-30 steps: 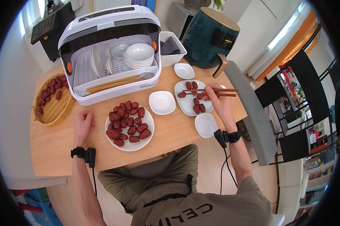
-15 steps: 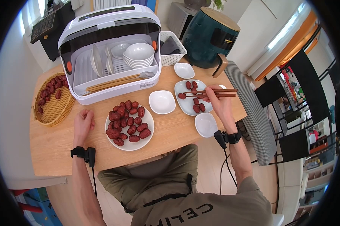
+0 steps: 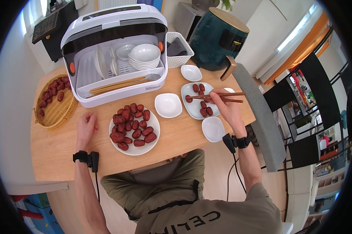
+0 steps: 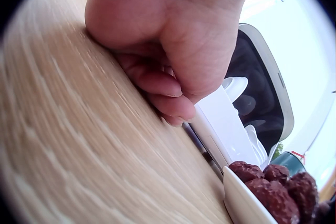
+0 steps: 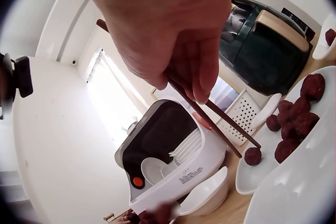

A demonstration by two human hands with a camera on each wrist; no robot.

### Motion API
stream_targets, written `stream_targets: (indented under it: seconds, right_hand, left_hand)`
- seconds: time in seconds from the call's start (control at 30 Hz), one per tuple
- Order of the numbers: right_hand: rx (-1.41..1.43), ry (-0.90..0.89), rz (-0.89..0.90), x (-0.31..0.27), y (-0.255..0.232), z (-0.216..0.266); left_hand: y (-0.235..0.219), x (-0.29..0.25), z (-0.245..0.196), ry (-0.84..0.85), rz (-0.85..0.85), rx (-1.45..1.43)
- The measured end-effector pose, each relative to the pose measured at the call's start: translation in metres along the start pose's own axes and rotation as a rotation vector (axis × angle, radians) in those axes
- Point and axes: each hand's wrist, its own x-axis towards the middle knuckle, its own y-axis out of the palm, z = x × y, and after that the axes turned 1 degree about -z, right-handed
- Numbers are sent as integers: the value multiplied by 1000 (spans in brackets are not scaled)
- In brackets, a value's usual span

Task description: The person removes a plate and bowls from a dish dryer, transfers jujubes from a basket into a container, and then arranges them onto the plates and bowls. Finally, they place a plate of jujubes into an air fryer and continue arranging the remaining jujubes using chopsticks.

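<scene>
The right hand holds brown chopsticks over a pale plate of several red dates. Their tips are at the date on the plate's left side; in the right wrist view, the tips stand slightly apart beside that date, and whether they touch it I cannot tell. Loosely curled and holding nothing, the left hand rests on the table, left of a round white plate heaped with dates. The left wrist view shows the left hand against the wood.
Small white dishes surround the pale plate. Behind stand a white dish cabinet with bowls and utensils, a white basket and a green air fryer. A wicker basket with dates is at the left.
The right hand has shifted slightly down and left, and the chopsticks' angle has changed, with their tips now at the leftmost date. The left hand has not visibly moved.
</scene>
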Motion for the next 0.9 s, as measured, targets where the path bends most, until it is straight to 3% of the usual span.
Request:
stream_targets:
  seconds: [0.3, 0.9]
  right_hand:
    - [29, 107, -63, 7, 6, 27]
    - [122, 131, -132, 13, 6, 18]
  left_hand:
    - [0, 0, 1, 1, 15, -14]
    - [0, 1, 1, -8, -1, 17]
